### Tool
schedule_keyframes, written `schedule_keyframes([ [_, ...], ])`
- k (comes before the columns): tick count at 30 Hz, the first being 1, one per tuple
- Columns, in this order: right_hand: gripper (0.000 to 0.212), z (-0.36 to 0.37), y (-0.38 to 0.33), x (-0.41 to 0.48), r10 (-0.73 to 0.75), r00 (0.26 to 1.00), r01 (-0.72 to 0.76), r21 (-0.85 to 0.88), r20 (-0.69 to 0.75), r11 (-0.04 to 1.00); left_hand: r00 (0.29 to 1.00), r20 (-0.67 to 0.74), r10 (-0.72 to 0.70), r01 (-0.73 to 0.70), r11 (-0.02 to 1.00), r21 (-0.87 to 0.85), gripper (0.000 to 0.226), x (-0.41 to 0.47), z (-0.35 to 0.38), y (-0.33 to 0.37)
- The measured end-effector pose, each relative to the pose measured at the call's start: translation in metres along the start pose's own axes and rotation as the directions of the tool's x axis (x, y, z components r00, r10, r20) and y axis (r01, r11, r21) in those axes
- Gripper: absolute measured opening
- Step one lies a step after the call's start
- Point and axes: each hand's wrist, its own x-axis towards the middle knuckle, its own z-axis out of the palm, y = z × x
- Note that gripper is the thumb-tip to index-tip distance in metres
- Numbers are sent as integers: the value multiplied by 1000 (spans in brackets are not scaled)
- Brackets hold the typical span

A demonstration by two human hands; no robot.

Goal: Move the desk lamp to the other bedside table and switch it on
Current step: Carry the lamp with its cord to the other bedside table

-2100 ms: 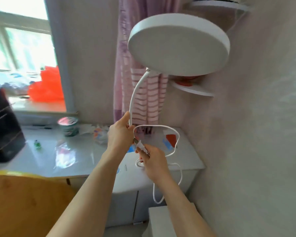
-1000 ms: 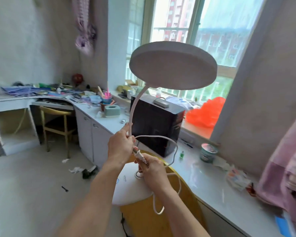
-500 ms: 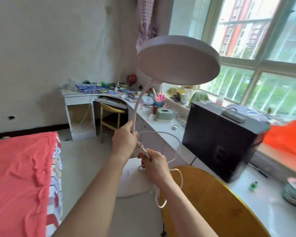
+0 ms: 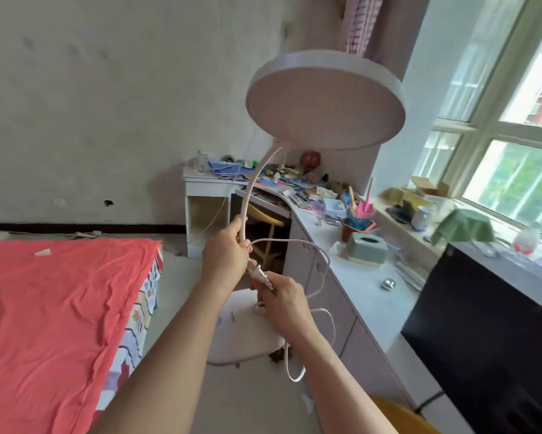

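I carry a white desk lamp [image 4: 325, 100] in the air in front of me. Its round flat head is up at the centre top, its thin curved neck runs down into my left hand [image 4: 227, 253], which is closed around the neck. The white oval base [image 4: 238, 336] hangs below my hands. My right hand [image 4: 282, 300] grips the white plug and its looped cable [image 4: 321, 270], just right of and below the left hand. No bedside table is in sight.
A bed with a red sheet [image 4: 53, 314] fills the left. A long white desk [image 4: 354, 277] cluttered with items runs along the right under the window, with a black box [image 4: 489, 333] at lower right. A yellow chair back [image 4: 401, 415] shows at the bottom. Bare floor lies between.
The view has swung further left across the room: the bed now fills the left and the far desk corner is centred. Both hands keep the same hold on the lamp and plug.
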Motion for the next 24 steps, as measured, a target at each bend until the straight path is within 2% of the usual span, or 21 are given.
schedule_keyframes([
  [11, 23, 3, 27, 122, -44, 984, 33, 66, 173, 997, 990, -103, -97, 100, 995, 21, 52, 101, 32, -12],
  [19, 23, 48, 23, 217, -62, 971, 56, 31, 233, 998, 981, -165, -105, 115, 992, 52, 52, 193, 23, -50],
  [24, 24, 84, 11, 278, -65, 966, 57, 37, 251, 998, 979, -200, -44, 75, 986, 149, 44, 259, 7, -76],
])
